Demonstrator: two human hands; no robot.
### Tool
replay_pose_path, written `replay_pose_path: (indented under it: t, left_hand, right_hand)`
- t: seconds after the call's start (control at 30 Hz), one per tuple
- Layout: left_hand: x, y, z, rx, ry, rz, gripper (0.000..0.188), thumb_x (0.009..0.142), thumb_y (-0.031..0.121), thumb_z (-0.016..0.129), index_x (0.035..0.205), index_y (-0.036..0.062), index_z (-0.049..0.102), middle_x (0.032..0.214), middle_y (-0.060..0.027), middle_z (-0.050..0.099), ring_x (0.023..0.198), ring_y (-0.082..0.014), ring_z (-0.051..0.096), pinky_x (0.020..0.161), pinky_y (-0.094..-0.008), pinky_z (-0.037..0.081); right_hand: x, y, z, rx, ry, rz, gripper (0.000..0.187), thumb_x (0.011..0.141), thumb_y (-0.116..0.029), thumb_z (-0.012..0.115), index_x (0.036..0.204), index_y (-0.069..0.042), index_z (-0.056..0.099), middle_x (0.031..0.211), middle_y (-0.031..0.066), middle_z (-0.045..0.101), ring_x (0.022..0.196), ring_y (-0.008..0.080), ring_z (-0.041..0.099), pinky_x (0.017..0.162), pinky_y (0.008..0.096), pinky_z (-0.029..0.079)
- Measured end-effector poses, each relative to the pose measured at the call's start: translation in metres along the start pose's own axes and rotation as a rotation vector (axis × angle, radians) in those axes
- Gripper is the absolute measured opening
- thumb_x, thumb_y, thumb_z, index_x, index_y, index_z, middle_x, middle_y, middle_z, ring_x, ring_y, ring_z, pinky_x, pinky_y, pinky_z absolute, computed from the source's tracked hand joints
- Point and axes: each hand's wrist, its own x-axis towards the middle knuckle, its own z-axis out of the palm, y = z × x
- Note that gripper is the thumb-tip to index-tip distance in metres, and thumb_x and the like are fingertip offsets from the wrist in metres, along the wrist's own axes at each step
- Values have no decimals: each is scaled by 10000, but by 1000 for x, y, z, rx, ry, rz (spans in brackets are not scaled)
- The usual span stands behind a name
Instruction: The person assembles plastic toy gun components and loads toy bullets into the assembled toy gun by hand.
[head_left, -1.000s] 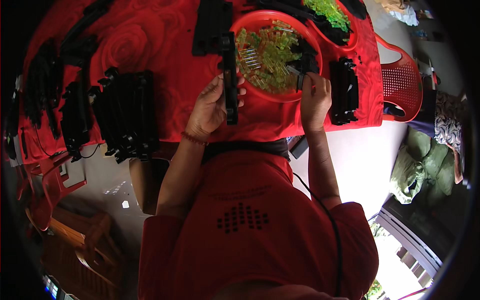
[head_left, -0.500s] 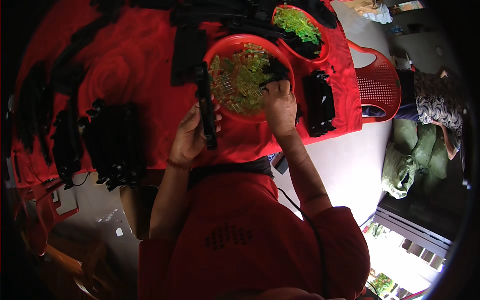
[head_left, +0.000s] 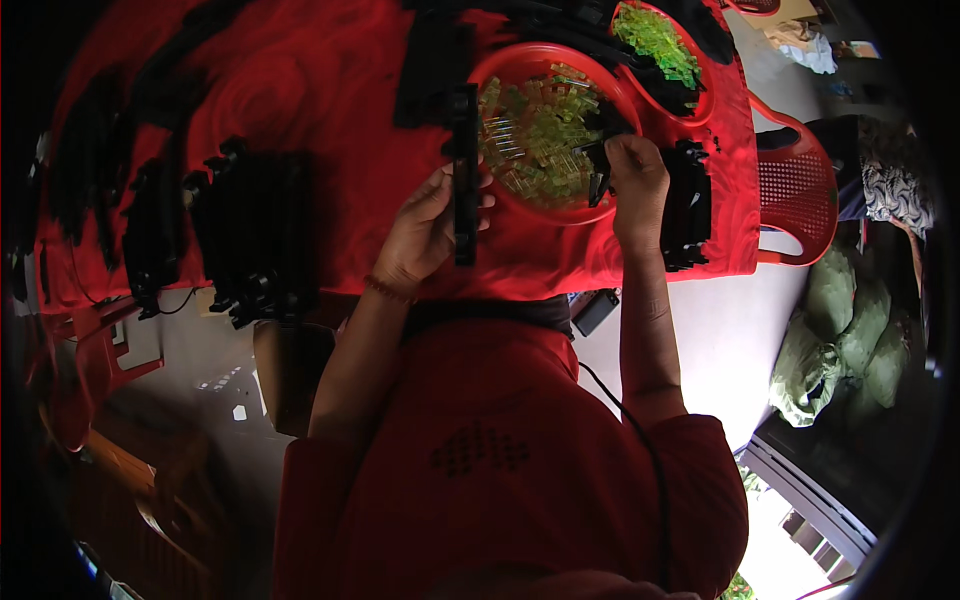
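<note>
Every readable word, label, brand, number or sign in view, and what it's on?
None legible.
Red shirt: dark dotted print; any lettering is too blurred to read.
Long black part in the left hand: no markings can be made out.

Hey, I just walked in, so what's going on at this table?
A person is working with both hands over a red cloth. The left hand holds a long black bar by the near side of a red basin of yellow-green pieces. The right hand pinches a small black piece at the basin's right side. Black parts are stacked to the left, and brighter green pieces sit farther off.
</note>
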Motion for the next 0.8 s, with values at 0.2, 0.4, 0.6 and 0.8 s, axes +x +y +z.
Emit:
replay_pose_path:
  t: [0.2, 0.4, 0.6, 0.8]
  left_hand:
    - [1, 1, 0, -24, 1, -17, 492, 1020, 294, 518, 1415, 19, 420, 1272, -123, 564, 1057, -233, 632, 871, -388, 562]
    - [4, -1, -6, -50, -64, 5, 482, 1015, 284, 532, 1401, 14, 429, 1275, -133, 573, 1068, -250, 642, 862, -391, 579]
    - [1, -2, -5, -26, -20, -12, 430, 1015, 285, 532, 1355, 30, 466, 1265, -141, 588, 1078, -259, 645, 865, -407, 580]
    - [-14, -4, 4, -3, 27, -4, 385, 1018, 271, 528, 1323, 39, 486, 1257, -158, 598, 1071, -281, 651, 894, -429, 565]
  right_hand:
    - [4, -3, -1, -10, -25, 20, 147, 887, -123, 721, 948, 2, 673, 863, 16, 596, 693, 83, 548, 622, 248, 455]
    - [12, -2, -2, -141, 18, -104, 101, 891, -79, 676, 946, 6, 676, 887, 64, 683, 621, 119, 562, 589, 244, 452]
    - [7, -14, 0, 418, -20, 194, 201, 946, -97, 607, 1103, 24, 640, 834, 37, 649, 509, 30, 392, 463, 192, 293]
    - [-21, -37, -4, 360, -228, 188, 210, 940, -74, 601, 1102, 57, 626, 792, 36, 629, 496, 34, 370, 455, 198, 278]
